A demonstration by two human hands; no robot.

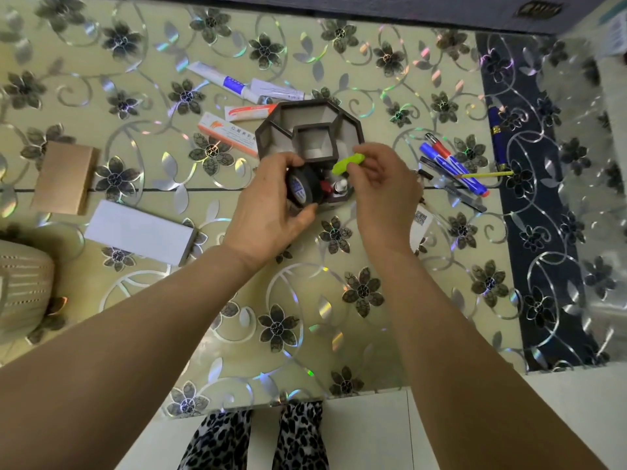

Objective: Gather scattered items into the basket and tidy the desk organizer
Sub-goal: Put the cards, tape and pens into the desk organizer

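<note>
A dark octagonal desk organizer [353, 125] with several compartments stands at the middle of the table. My left hand [268, 212] grips a black roll of tape [302, 187] at the organizer's near left compartment. My right hand [383, 188] pinches a small lime-green object [346, 162] just above the organizer's near side. Small red and silver items [334, 186] show in the near compartment between my hands. The pale slotted basket [23, 286] sits at the left edge, partly out of view.
Ointment tubes [224, 79] and an orange box [227, 137] lie behind and left of the organizer. Markers and pens [451, 164] lie scattered to its right, with a yellow pencil [485, 174]. A tan box [66, 178] and a white box [139, 232] rest at left.
</note>
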